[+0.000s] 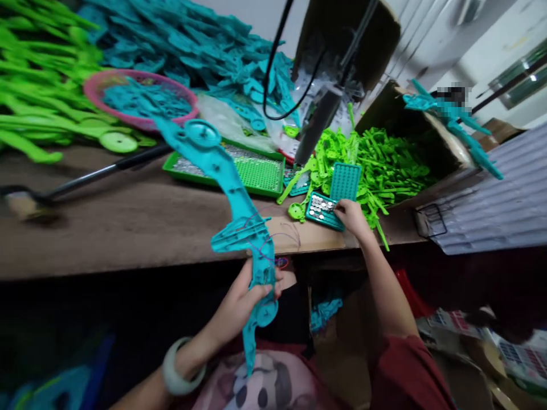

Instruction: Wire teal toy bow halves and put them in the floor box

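Observation:
My left hand [237,302] grips a long, curved teal plastic piece [233,191], shaped like half of a toy bow, and tilts it up over the bench edge. Thin wires run across its middle. At the small teal tray [319,212], which holds silver button-like discs [317,206], my right hand [351,216] has its fingertips pinched together. Whatever is between those fingertips is too small to make out. A teal perforated panel [345,181] stands up behind the tray.
Green plastic parts [384,165] are heaped behind the tray, beside a cardboard box [444,136]. A grey cylindrical tool [318,122] hangs over the bench. To the left are a green tray [260,171], a pink basket [92,94], teal parts [179,40] and a metal-shafted tool [89,181].

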A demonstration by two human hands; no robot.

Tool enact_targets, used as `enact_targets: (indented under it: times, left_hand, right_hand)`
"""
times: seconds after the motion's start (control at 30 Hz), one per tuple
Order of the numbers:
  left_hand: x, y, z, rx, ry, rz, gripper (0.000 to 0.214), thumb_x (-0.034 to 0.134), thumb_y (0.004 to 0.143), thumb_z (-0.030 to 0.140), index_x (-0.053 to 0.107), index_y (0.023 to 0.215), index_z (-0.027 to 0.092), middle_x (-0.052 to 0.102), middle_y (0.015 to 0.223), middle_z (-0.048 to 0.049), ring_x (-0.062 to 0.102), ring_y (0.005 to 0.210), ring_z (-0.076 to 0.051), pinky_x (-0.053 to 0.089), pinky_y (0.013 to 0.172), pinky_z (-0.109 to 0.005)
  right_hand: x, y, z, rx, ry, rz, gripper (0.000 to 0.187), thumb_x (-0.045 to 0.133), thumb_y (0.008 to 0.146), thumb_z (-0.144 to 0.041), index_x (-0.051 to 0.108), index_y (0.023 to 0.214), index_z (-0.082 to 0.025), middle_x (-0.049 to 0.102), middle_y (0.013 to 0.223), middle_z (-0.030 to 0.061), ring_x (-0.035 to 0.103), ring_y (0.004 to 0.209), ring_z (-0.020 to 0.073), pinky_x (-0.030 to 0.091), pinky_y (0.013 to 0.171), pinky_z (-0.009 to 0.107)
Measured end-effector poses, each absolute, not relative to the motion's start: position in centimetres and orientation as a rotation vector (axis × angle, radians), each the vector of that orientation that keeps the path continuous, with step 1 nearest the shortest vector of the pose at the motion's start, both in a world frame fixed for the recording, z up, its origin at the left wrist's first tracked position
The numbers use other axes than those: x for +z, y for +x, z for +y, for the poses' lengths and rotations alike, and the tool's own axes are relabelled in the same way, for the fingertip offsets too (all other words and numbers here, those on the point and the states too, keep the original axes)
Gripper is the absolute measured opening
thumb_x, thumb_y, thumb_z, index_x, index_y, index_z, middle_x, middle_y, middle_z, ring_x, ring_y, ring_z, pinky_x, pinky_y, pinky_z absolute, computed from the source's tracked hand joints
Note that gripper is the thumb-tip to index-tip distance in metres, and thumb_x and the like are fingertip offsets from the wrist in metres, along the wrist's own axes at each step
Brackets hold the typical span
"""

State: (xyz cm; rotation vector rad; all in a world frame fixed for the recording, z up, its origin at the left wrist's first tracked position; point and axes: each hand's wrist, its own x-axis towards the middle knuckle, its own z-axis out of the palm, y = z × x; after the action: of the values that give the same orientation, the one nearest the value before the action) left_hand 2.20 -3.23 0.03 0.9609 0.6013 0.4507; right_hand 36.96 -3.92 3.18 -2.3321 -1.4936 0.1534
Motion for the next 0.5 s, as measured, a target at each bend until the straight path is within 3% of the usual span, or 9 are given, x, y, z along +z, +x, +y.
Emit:
enact_targets:
  times: [0.2,0.3,0.5]
  left_hand:
    - [0.8,2.3,-2.9,0.495,1.015,0.652,0.030,0.063,0.074,0.026,0.051,0.100,0.017,0.062,0.081,-0.0003,0.058,0.071,-0.016,0.048,0.072,-0.028]
    - [1.4,2.2,-2.8,0.510,1.035,0.657,0.032,0.063,0.071,0.025,0.052,0.100,0.017,0.062,0.083,-0.0003,0.058,0.076,-0.017,0.049,0.077,-0.028]
    - [0.9,1.8,-2.9,0.516,1.046,0.648,0.060,0.055,0.070,0.023,0.048,0.130,0.016,0.063,0.122,-0.0059,0.057,0.114,-0.025,0.044,0.102,-0.031]
  right_hand:
    - [6.8,26.9,-7.5,0.048,-1.900,-1.525,0.008,0.060,0.090,-0.022,0.063,0.084,-0.018,0.065,0.077,0.0024,0.058,0.068,0.0147,0.045,0.064,0.025]
    - [7.5,20.0,-10.0,0.173,-1.585,-1.818,0.004,0.059,0.093,-0.018,0.062,0.092,-0.019,0.064,0.080,0.0028,0.059,0.072,0.0139,0.048,0.067,0.025]
    - [5.3,15.8,-10.6,0.041,-1.587,-1.954,0.012,0.050,0.097,-0.014,0.062,0.096,-0.016,0.062,0.080,0.0066,0.059,0.074,0.0159,0.051,0.066,0.027]
